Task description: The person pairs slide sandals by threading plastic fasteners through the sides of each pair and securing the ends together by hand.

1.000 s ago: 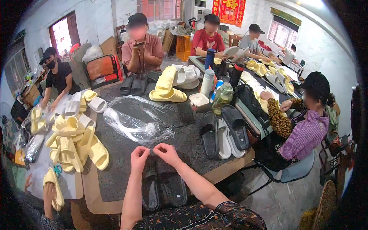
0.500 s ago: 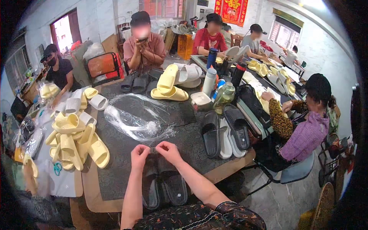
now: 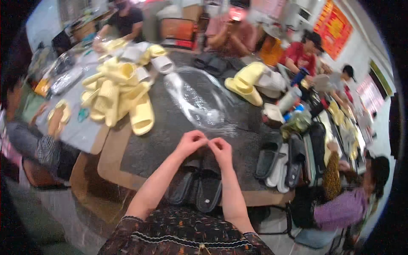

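Observation:
My left hand [image 3: 190,143] and my right hand [image 3: 222,151] meet over the table's near side, each with thumb and forefinger pinched. Whatever lies between the fingertips is too small and blurred to name. Just below the hands, at the table's edge, rests a pair of black slippers, the left slipper [image 3: 182,187] beside the right slipper [image 3: 208,192]. My wrists partly hide their far ends. Beyond my hands, a looped bundle of clear thin plastic strands [image 3: 182,95] lies on the dark tabletop [image 3: 148,146].
Left stands a heap of yellow slippers [image 3: 142,112], with turquoise scissors [image 3: 83,114] nearby. At right are black slippers [image 3: 268,159], white slippers [image 3: 278,170], a white tub [image 3: 273,112] and bottles. Yellow slippers [image 3: 246,83] lie farther back. Several people sit around the tables.
The view has swung left and tilted, so the table appears shifted right, and a person at the left edge shows more. Both hands stay pinched close together over the black slippers.

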The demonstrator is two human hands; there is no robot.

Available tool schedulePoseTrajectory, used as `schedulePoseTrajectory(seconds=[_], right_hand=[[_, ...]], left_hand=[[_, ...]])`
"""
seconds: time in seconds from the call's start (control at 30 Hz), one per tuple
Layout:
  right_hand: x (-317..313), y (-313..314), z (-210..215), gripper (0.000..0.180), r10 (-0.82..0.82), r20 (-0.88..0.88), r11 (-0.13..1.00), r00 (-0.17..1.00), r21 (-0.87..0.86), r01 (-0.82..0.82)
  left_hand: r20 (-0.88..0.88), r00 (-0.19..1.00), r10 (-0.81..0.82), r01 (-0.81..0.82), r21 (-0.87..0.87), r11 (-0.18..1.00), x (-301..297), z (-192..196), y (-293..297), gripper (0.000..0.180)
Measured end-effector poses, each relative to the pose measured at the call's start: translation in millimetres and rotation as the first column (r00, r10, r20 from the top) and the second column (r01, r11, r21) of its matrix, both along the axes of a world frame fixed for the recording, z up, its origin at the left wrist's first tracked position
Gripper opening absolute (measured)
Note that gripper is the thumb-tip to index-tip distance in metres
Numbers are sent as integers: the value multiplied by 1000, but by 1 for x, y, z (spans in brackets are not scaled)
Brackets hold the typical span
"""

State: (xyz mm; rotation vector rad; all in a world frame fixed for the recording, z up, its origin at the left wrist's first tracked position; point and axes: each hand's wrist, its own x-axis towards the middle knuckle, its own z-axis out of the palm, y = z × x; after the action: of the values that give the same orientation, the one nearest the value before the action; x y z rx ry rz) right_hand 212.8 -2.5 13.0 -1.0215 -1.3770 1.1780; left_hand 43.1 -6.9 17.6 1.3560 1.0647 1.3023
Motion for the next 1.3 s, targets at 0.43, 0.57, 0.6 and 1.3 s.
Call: schedulePoseTrajectory(seconds=[0.43,0.57,0.6,1.3], right_hand=[[-4,-4,-4,6,-7,-40,1000,999,-12,7],[-4,-13,17,6,-137,110,970,984,214,112],[-6,-16,29,8,-265,205,873,942,465,145],[-1,-132,21,68,-44,856,983,515,129,-131]], left_hand=[[154,987,52,-50,-11,999,-10,-10,-5,12],[223,971,88,-87,-15,996,-7,-11,-2,12],[222,971,94,-96,-5,995,-8,-9,-2,12],[-883,106,458,-691,266,672,-182,19,30,71]])
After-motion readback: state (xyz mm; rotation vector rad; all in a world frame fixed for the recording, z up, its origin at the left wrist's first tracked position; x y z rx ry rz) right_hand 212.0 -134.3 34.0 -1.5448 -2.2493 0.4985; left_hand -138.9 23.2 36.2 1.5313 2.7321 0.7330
